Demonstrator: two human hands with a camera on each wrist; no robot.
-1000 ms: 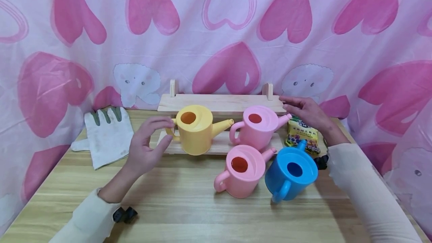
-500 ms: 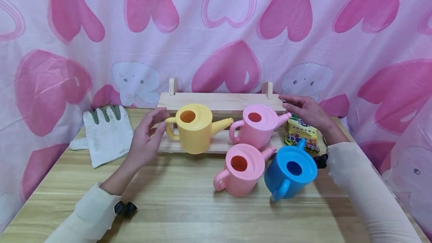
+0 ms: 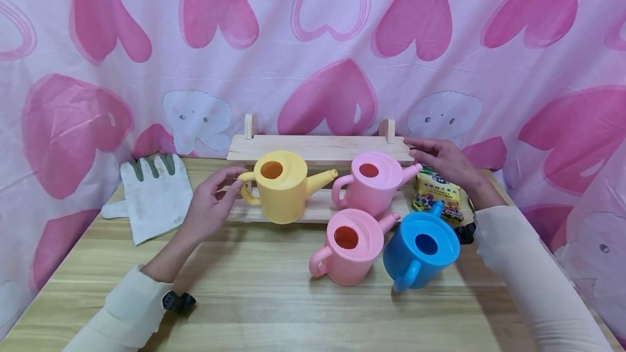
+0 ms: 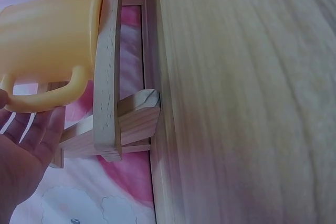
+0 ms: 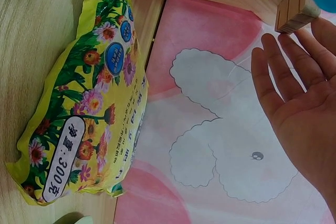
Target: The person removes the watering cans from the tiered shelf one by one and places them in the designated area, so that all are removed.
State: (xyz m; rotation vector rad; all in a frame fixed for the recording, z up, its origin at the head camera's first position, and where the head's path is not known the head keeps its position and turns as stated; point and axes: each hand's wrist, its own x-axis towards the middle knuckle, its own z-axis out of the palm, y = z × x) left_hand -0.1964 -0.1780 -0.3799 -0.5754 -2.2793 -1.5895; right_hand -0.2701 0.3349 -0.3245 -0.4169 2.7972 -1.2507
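A yellow watering can point(image 3: 282, 189) stands on the lower board of a small wooden shelf point(image 3: 318, 148), its spout to the right. My left hand point(image 3: 210, 202) is at its handle; in the left wrist view the fingers point(image 4: 44, 135) are extended with tips at the handle's outer edge, and the thumb is mostly cut off. A light pink watering can point(image 3: 374, 189) stands beside it on the shelf. My right hand point(image 3: 447, 164) touches the right end of the upper board with fairly straight fingers. In front, on the table, stand a darker pink watering can point(image 3: 354, 257) and a blue watering can point(image 3: 421, 254).
At the left lies a white glove point(image 3: 156, 197) with green finger parts. A yellow flower-printed bag point(image 5: 89, 108) lies at the right, partly behind the blue can and under my right arm. A pink heart-patterned cloth point(image 3: 323, 91) hangs behind the wooden table point(image 3: 254, 308).
My left hand has drawn slightly left from the yellow watering can's handle, with its thumb moving up towards the fingers. The cans and my right hand stay in place.
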